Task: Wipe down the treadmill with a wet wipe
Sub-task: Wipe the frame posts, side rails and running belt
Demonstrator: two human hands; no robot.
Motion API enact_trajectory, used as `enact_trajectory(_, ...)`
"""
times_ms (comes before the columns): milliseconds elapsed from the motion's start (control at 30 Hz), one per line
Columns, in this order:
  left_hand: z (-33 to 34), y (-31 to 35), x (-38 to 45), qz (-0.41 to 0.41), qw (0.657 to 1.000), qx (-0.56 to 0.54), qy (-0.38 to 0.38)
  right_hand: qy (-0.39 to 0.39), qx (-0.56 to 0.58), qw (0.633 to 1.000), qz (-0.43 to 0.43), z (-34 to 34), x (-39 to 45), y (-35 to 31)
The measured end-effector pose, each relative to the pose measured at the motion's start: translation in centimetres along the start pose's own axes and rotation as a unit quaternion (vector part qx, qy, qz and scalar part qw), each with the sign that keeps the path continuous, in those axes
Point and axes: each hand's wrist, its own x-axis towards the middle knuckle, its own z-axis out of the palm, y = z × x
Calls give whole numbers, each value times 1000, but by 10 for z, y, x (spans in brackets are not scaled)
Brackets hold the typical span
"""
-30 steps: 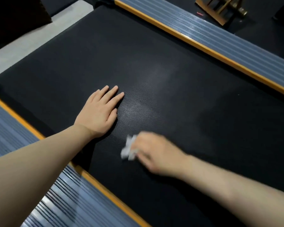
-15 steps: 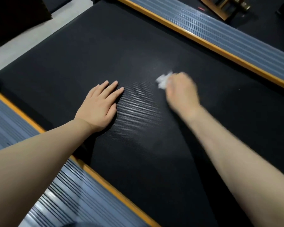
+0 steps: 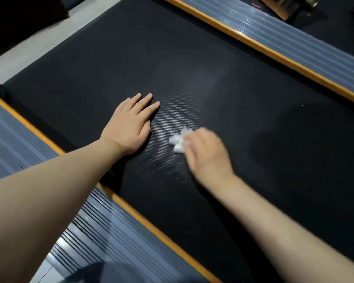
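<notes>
Treadmill belt [image 3: 213, 48]: black, dimpled rubber. Left hand [image 3: 131, 123] lies flat, fingers straight, near the left edge. Right hand [image 3: 206, 154] grips a crumpled white wet wipe [image 3: 178, 139] mid-belt.

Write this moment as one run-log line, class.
stage: wiping belt | left hand: flat on treadmill belt | right hand: holds crumpled wet wipe against belt, blurred | side rails: untouched

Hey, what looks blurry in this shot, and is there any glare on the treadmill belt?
Head view: the right hand and its crumpled wet wipe are motion-blurred; the left hand, flat on the belt, is sharp; a pale sheen lights the belt's dotted texture between the hands.
</notes>
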Motion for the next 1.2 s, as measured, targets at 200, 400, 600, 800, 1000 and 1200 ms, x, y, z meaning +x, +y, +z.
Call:
enact_trajectory(200, 0, -1, -1, 2, 1000, 3, 4, -242, 46, 928, -278, -16, -48, -40)
enact_trajectory(400, 1, -1, 0, 7, 1000, 3, 3, -63, -28, 998, -14, -12, 12, 20)
enact_trajectory(600, 3, -3, 0, 93, 994, 57, -30, -173, -43, 961, -213, -25, 32, 53)
enact_trajectory(800, 6, -5, 1, 98, 993, 54, -29, 64, -142, 944, 292, -60, 125, 185)
enact_trajectory(1000, 6, -6, 1, 92, 994, 51, -31, -174, -36, 967, -180, -35, 81, 132)
enact_trajectory(1200, 5, -6, 2, 95, 994, 49, -29, 60, -193, 936, 289, -62, 152, 207)
